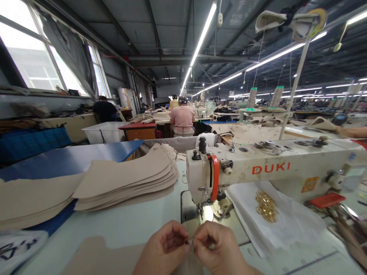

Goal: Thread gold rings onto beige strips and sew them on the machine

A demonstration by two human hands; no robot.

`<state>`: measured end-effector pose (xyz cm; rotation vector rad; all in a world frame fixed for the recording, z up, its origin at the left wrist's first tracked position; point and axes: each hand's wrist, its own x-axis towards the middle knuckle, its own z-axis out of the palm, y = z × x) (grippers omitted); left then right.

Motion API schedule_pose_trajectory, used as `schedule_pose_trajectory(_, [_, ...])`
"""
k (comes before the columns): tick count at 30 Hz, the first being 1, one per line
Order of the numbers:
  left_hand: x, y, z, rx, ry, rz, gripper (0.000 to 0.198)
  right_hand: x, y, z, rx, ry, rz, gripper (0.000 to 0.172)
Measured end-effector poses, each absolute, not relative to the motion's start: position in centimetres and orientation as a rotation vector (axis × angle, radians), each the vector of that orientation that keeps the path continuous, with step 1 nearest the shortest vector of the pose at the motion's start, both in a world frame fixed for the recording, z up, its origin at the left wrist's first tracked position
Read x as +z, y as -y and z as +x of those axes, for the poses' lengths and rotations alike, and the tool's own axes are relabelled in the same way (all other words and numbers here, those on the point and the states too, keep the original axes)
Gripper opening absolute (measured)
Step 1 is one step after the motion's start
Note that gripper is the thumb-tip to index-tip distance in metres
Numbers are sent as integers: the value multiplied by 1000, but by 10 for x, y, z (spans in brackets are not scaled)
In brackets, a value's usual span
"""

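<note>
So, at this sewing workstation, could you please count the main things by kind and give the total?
Bare hands: 2
White DUKI sewing machine: 1
Stacks of beige cut sheet pieces: 2
Pale thread cones: 2
Total: 7

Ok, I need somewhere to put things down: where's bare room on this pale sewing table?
Bare pale tabletop runs between the stacked beige cut pieces and the flat beige piece. It's crowded right of the white DUKI sewing machine's head, around white paper holding brass-coloured fittings.
</note>
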<state>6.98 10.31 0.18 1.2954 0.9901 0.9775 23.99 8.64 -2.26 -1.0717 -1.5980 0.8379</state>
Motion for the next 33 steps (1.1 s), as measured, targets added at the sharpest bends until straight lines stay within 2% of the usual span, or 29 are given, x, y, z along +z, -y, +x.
schedule_pose_trajectory(5, [4, -99, 72, 1040, -1034, 1334, 24, -18, -84, 241, 816, 1652, -1055, 9])
schedule_pose_trajectory(10, [6, -92, 74, 1118, -1058, 1364, 20, -19, -84, 244, 1061, 1550, -959, 7])
schedule_pose_trajectory(14, [8, -89, 74, 1137, -1028, 1374, 17, -22, -85, 245, 1294, 1439, -882, 22])
schedule_pose_trajectory(19, [8, -91, 71, 1102, -1026, 1426, 14, -24, -87, 242, 1382, 1313, -957, 37])
schedule_pose_trajectory(22, [6, -92, 71, 1114, -1020, 1451, 12, -24, -88, 244, 1373, 1336, -959, 32])
schedule_pose_trajectory(27, [6, -92, 71, 1131, -1016, 1496, 10, -26, -88, 247, 1245, 1442, -989, 12])
schedule_pose_trajectory(33, [4, -89, 75, 1176, -1027, 1465, 11, -20, -86, 245, 1183, 1496, -1049, 9])
